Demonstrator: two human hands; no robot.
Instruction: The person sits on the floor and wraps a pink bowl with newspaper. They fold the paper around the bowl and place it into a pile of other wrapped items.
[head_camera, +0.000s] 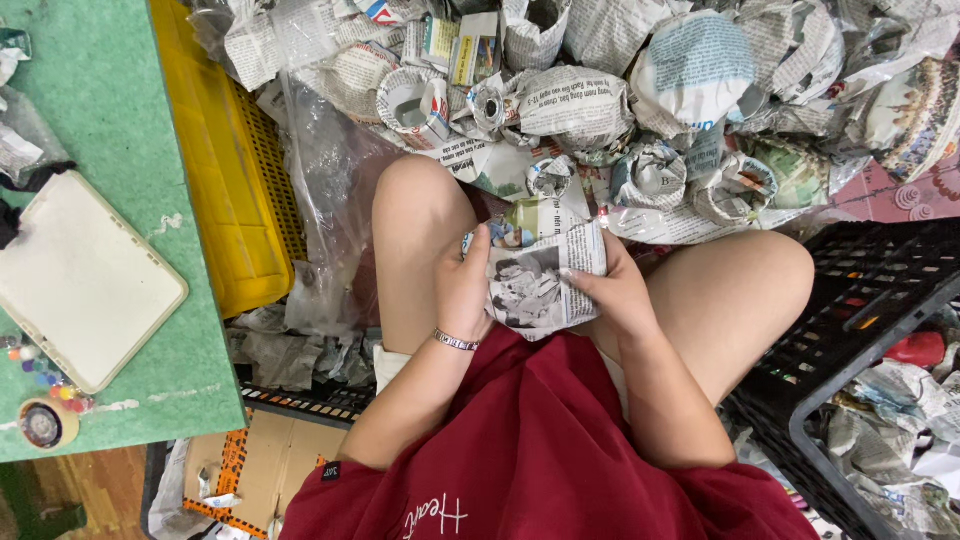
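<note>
A grey newspaper-wrapped bundle (540, 285) is being gripped between the fingers of both hands. Beyond the fingertips, a heap of rounded newspaper-wrapped parcels (600, 100) is being kept on the floor. Far off to the left of the fingers, a white rounded-rectangle tablet (80, 275) is being left face down on the green table (110, 90).
</note>
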